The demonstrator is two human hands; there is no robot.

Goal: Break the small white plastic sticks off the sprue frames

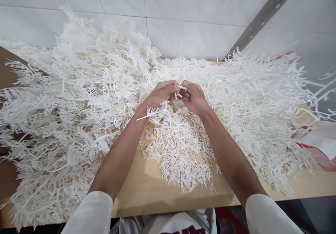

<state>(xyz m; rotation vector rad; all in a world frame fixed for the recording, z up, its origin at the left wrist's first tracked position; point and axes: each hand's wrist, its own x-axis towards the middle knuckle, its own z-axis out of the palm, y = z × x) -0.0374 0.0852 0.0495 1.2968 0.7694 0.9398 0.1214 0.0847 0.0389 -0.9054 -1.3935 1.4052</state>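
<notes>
My left hand [162, 93] and my right hand [194, 97] meet at the middle of the table, fingers closed in a pinch on one white plastic branched strip [157, 113] that hangs down below the left hand. Directly beneath the hands lies a heap of small loose white plastic pieces [181, 153]. Large tangled mounds of white branched plastic frames [78, 104] surround the hands on the left, behind and on the right [262, 104].
The light wooden table [147, 188] shows bare wood at its near edge between my forearms. A red and white plastic bag [320, 146] lies at the right edge. A white tiled wall [183, 10] with a grey metal rail [262, 15] stands behind.
</notes>
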